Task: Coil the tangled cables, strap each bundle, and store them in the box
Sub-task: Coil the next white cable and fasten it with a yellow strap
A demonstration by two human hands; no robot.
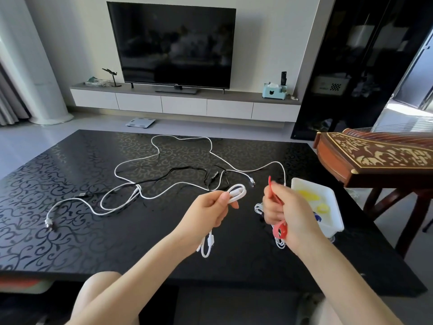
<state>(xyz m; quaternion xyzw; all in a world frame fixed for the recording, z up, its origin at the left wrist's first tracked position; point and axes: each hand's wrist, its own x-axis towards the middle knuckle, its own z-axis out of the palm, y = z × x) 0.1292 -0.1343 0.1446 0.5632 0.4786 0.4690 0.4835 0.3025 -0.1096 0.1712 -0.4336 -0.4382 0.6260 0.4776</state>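
— What is held above the black table (70,184)?
— The left hand (208,208) grips a folded white cable (237,192); the right hand (287,212) is curled round a red strap (278,229) (its upper end blurred).
— And the rest?
— Tangled cables (137,190), white and black, sprawl mid-table; the white box (337,219) sits just beside the right hand.

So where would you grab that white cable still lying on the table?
Probably the white cable is best taken at its plug end, at the far left. That end lies flat and clear of the crossings with the black cable, so you could pinch it from above and draw the rest out.
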